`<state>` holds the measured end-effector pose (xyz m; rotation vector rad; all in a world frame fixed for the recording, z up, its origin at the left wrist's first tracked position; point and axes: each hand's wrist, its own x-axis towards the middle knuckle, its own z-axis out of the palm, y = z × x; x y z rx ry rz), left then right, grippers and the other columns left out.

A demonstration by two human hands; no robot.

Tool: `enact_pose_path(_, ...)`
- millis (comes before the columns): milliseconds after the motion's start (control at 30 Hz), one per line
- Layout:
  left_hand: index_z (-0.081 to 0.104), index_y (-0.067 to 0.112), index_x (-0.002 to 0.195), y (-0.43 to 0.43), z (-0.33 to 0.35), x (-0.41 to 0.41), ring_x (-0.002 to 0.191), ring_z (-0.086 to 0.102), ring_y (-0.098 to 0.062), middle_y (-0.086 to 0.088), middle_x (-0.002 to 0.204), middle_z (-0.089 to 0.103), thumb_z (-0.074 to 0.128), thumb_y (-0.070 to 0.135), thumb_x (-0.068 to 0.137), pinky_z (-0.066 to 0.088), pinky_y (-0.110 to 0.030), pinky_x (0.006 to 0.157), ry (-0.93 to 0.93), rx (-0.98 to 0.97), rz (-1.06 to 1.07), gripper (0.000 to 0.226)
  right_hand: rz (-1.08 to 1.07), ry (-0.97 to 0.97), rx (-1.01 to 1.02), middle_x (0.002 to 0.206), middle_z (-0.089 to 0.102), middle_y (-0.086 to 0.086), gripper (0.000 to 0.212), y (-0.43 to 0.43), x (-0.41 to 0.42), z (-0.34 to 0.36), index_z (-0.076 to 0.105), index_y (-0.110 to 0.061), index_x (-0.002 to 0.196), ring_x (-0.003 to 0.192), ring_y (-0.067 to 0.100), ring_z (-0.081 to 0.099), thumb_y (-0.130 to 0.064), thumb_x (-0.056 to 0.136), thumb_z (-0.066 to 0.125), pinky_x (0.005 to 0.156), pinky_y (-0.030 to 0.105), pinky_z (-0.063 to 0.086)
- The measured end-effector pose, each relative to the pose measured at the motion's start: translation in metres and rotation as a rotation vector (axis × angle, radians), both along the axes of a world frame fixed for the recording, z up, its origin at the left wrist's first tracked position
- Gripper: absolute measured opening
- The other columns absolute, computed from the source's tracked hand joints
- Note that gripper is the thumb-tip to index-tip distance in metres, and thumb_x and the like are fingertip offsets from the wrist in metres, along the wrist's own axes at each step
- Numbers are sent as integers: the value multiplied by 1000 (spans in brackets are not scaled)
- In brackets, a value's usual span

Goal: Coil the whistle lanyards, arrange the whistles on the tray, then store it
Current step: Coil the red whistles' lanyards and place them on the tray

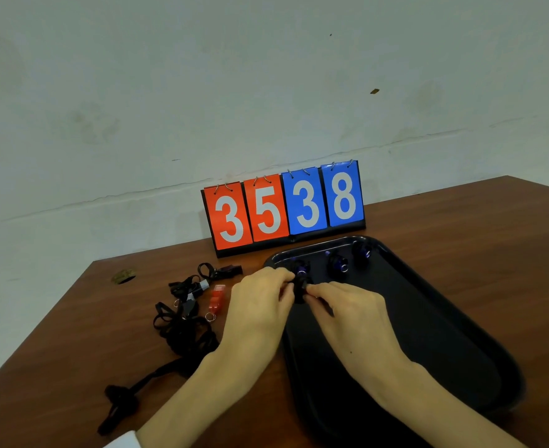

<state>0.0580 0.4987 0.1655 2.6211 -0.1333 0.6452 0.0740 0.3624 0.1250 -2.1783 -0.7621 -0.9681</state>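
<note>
1. With left grip (260,305) and right grip (347,313) both pinching one dark coil (300,286), holding it over the far left part of the tray (460,350), just in front of three coiled whistles (337,264) lined along the far rim; not showing whether resting on the tray or hovering.
2. Risking the coil springing open on letting go, with seemingly only fingertips keeping it wound; probably needing an end tucked in first.
3. Possibly nudging the nearest placed whistle, lying just behind the fingers, and loosening its loops.
4. Setting down too near the left rim, inviting a slide onto the desk (460,221) during lifting for storage.
5. Leaving a tangle (182,331) of black lanyards and a red whistle (216,297) on the desk to the left; tugging one strand likely dragging the rest along or tightening knots.
</note>
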Motion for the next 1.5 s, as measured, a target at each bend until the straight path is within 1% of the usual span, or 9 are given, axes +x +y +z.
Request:
enact_pose_path(133,62,17,120,4,-2,2,104,58,-12,-1,112,63,54,23,92,46,-26,92,30,21,-40,29,2,18,17,69,70,-1,14,-1,-1,0,73,-11,84,59,11,66,-6,71,78,53,30,56)
enact_pose_path(400,69,18,94,3,-12,5,78,58,-8,3,88,63,56,20,90,52,-27,76,-18,24,-21,13,16,75,-13,70,71,-2,14,0,-2,-1,72,-12,84,61,8,66,-9,72,77,56,26,57)
enact_pose_path(667,67,24,87,8,-18,10,76,58,0,11,80,65,60,12,87,45,-8,69,66,-474,-82,14,-20,171,-23,66,69,-5,7,2,-1,1,71,-15,80,58,9,65,-14,74,76,54,29,56)
enact_pose_path(900,45,21,90,12,-18,11,55,53,-8,-12,70,66,66,5,81,48,-14,58,45,-775,-78,28,7,253,25,71,70,-7,7,2,-3,3,72,-18,84,62,4,63,-17,77,74,60,14,50)
enact_pose_path(1033,54,13,80,22,-14,14,53,57,-2,-1,70,68,65,3,81,43,-18,56,200,-978,-197,15,27,442,128,73,70,-9,8,-2,0,9,72,-22,89,69,4,65,-22,81,69,69,19,54)
enact_pose_path(1133,62,13,78,28,-16,17,68,65,-7,-1,80,71,68,4,80,50,-20,67,170,-818,-253,11,37,562,182,77,69,-12,11,-5,3,10,73,-24,92,74,-1,64,-23,82,68,77,16,52)
enact_pose_path(1300,67,37,99,34,-24,22,90,54,-5,16,92,60,63,13,86,46,-17,78,19,-226,-279,27,38,564,147,79,70,-12,12,-4,2,9,72,-25,93,75,-1,64,-23,82,68,77,19,53)
enact_pose_path(1400,66,30,111,37,-27,26,91,49,0,16,97,51,59,16,89,40,-9,77,-70,-25,-345,27,32,565,139,80,69,-13,13,-5,3,10,72,-24,94,76,-2,64,-23,82,68,78,18,53)
enact_pose_path(1500,67,24,110,43,-26,28,93,45,6,11,98,58,53,26,90,39,-7,76,-136,185,-385,25,36,553,140,77,69,-13,12,-5,3,10,73,-24,92,74,-1,65,-22,81,69,77,20,54)
